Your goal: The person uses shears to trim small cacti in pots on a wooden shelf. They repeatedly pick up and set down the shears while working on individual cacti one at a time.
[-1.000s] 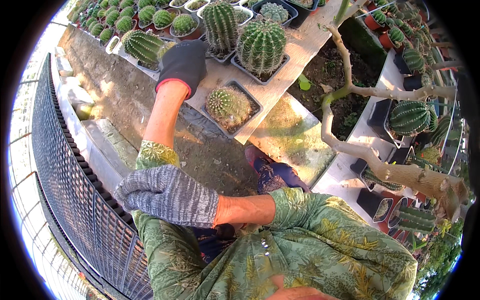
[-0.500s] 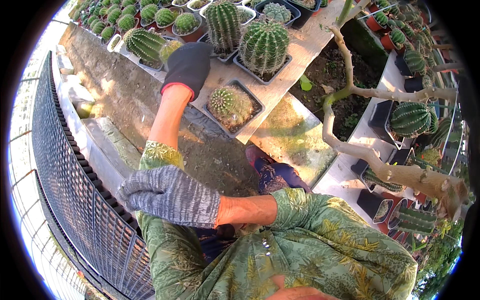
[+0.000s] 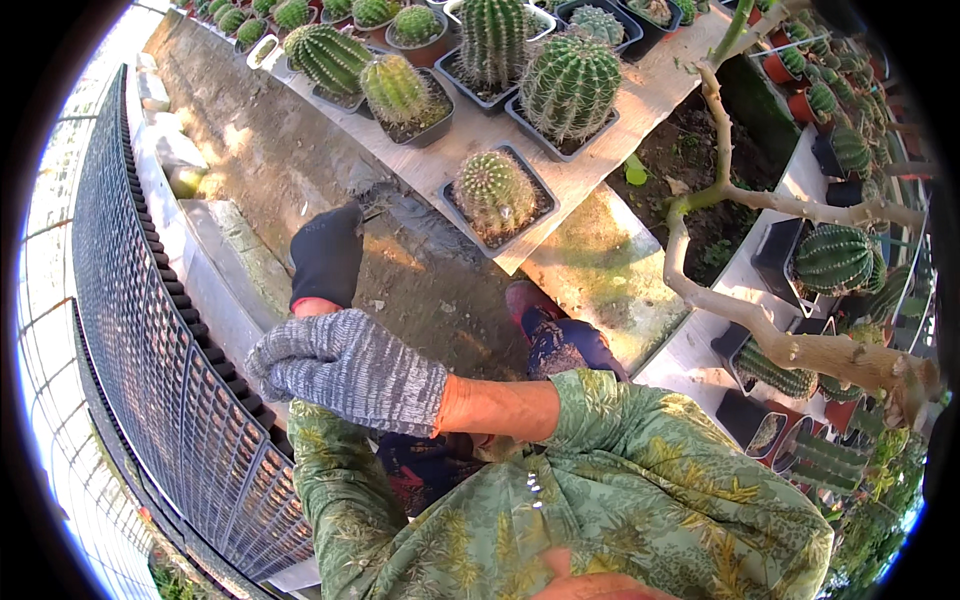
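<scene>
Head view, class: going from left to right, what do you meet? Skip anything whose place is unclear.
Black mesh panel, black-gloved left hand, yellow-green cactus, nearest potted cactus, bright green leaf, round ribbed cactus at right.

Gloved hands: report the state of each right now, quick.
Left black-gloved hand: open or closed cannot be told, nor whether it holds anything.
Right grey-knit-gloved hand: looks curled closed; anything inside is hidden.
</scene>
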A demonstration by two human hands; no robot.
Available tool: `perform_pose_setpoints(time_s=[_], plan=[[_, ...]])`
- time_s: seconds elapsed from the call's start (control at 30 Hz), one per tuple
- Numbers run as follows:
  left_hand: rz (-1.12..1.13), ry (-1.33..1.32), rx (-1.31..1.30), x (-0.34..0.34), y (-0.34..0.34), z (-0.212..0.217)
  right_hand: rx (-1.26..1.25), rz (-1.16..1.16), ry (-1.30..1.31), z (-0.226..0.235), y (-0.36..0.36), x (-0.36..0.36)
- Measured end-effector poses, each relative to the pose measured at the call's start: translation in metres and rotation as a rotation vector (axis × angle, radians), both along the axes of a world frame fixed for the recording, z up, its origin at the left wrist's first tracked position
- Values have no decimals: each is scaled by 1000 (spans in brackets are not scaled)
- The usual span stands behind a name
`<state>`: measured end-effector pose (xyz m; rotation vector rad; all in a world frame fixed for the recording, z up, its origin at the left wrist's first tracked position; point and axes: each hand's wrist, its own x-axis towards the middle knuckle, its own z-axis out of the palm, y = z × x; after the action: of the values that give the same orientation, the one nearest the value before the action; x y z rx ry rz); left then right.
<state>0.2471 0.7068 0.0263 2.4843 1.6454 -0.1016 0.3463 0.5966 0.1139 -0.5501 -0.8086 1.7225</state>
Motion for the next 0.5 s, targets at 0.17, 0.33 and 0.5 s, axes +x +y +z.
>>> perform_pose_setpoints(time_s=[0.17,0.33,0.5], plan=[[119,-72,-88,-15,-4,-17,-18,16,58,-3,0,-6],[72,-163,99,-9,-8,-23,-36,53,61,-6,0,-10],[107,-91,53,8,1,-30,-14,42,57,-7,1,-14]])
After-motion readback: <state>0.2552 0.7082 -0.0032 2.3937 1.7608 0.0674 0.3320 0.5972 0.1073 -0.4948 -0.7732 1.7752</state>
